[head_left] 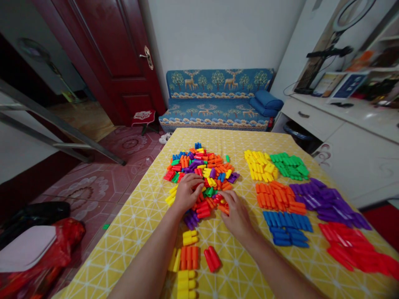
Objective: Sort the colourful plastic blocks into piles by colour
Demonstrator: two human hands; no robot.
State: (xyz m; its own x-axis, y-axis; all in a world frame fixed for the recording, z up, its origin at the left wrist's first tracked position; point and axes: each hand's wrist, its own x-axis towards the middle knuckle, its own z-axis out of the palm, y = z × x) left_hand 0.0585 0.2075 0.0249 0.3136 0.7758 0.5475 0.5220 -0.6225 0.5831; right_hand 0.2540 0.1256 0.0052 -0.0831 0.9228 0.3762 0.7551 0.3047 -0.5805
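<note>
A mixed pile of plastic bullet-shaped building blocks (pixel 215 160) in several colours lies on the table. My left hand (pixel 188 192) rests at the pile's near left side, fingers curled down over red pieces; whatever is under the fingertips is hidden. At the pile's near right edge, my right hand (pixel 235 214) has thumb and fingers closed around an orange block (pixel 223 207), with a red block (pixel 218 198) at its fingertips. Nearer to me lie a yellow block (pixel 190 237), joined orange blocks (pixel 189 257), a red pair (pixel 212 259) and more yellow blocks (pixel 186 284).
Sorted groups lie on the right: yellow (pixel 261 166), green (pixel 289 166), orange (pixel 279 196), purple (pixel 330 201), blue (pixel 286 228) and red (pixel 355 247). A yellow patterned cloth (pixel 237 270) covers the table. Beyond stand a blue sofa (pixel 215 106) and a white cabinet (pixel 352 149).
</note>
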